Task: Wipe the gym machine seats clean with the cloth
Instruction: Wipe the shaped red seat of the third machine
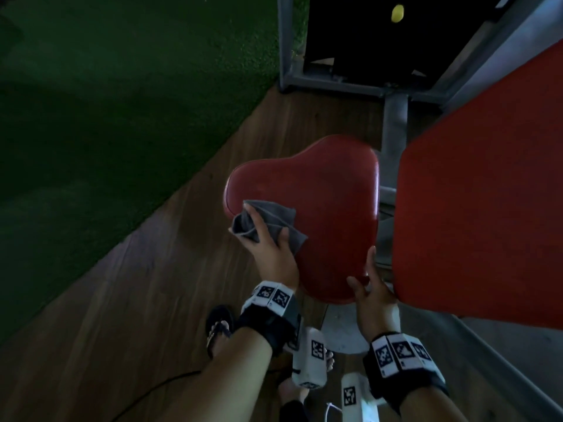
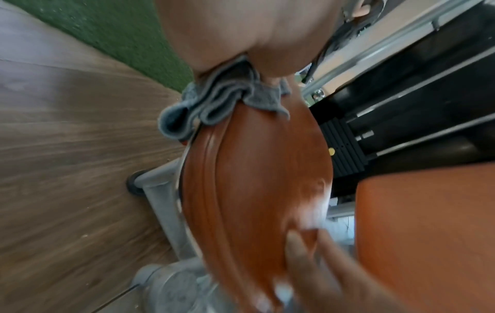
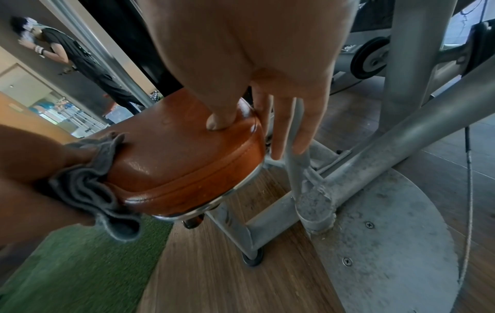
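In the head view, the left hand [image 1: 268, 248] is laid on a crumpled grey cloth [image 1: 268, 222], which is gripped between thumb and fingers and pressed against the near left corner of a rounded red padded vinyl seat [image 1: 316, 208]. The right hand [image 1: 373, 295] is set at the seat's near right corner, its fingers straight and spread along the edge, nothing being held. Wrist bands with black-and-white markers are worn on both forearms. A flat red back pad [image 1: 487, 193] is seen just right of the seat, with a grey metal frame [image 1: 394, 129] behind it. Brown wood-look flooring [image 1: 152, 300] lies below, bordered on the left by green turf [image 1: 106, 102]. Sandalled feet are visible near the bottom.

In the left wrist view, which is blurred, the cloth [image 2: 214, 105] is bunched under the palm [image 2: 241, 31] at the seat's [image 2: 254, 180] edge. The other hand's fingers [image 2: 302, 254] are pressed on the far end of the seat. A black weight stack [image 2: 345, 148] with a yellow pin is seen beyond it.

In the right wrist view, the thumb [image 3: 222, 120] is pressed on the seat's [image 3: 182, 158] top while the straight fingers [image 3: 294, 127] hang over its side. The cloth [image 3: 88, 190] is held at the opposite corner by the left hand [image 3: 32, 169]. Grey tubular supports [image 3: 388, 148] and a round metal base plate [image 3: 388, 243] stand on the wood floor, and a person in dark clothes is reflected in a mirror [image 3: 67, 53].
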